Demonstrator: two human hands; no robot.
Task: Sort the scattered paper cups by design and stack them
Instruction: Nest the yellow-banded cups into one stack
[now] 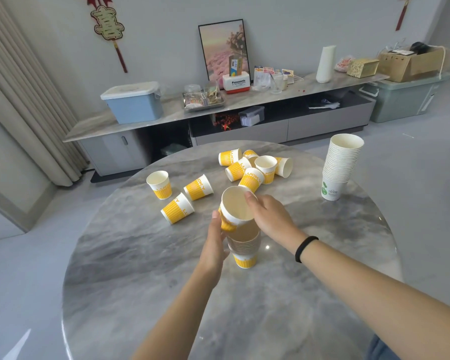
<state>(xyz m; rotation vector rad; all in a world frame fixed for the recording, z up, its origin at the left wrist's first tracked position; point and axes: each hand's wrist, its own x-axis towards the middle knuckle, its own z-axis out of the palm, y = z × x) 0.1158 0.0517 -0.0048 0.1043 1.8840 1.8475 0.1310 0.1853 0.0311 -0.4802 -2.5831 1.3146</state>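
Note:
A short stack of yellow-and-white cups stands at the middle of the round marble table. My right hand holds one yellow cup by its rim, tilted, just over the stack's top. My left hand wraps the stack's left side. Several loose yellow cups lie beyond: a cluster at the back and three at the left, one upright and two on their sides. A tall stack of white cups with a green print stands at the right.
Behind the table runs a long low cabinet with a blue lidded box, a metal tray, a framed picture and cardboard boxes. A curtain hangs at the left. Grey floor surrounds the table.

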